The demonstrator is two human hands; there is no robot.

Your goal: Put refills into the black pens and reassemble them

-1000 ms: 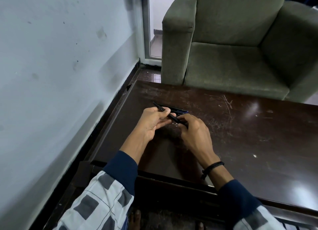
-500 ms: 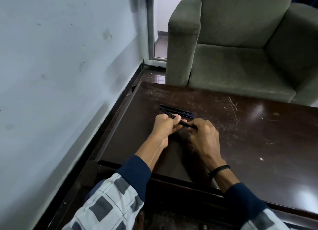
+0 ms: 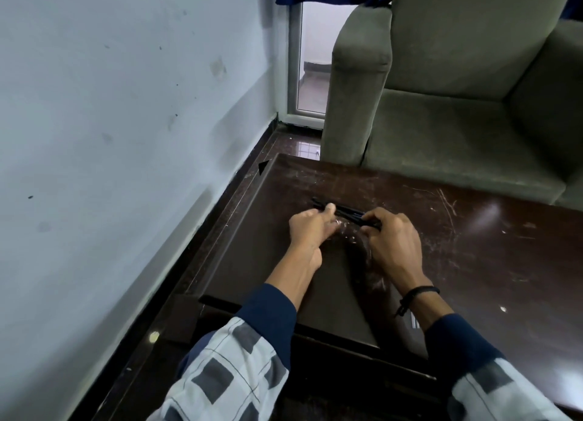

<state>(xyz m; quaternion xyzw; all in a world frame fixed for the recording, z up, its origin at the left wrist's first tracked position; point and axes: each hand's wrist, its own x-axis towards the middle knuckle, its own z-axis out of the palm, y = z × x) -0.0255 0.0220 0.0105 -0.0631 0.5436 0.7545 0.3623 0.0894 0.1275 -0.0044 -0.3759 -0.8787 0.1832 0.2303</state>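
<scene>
A slim black pen [image 3: 348,216] runs between my two hands, low over the dark brown table [image 3: 473,263]. My left hand [image 3: 310,226] pinches its left end between thumb and curled fingers. My right hand [image 3: 392,241] grips its right end with curled fingers. Just behind it, more black pens [image 3: 344,208] lie side by side on the table, partly hidden by my fingers. I cannot tell whether a refill is in view.
A pale wall [image 3: 126,136] runs close along the table's left edge. A grey-green armchair [image 3: 457,105] stands right behind the table. A glass door [image 3: 310,58] shows in the far corner. The table surface is scratched.
Both hands have moved slightly away from me with the pen, lowering it close to the pens lying on the table. The camera has also tilted forward.
</scene>
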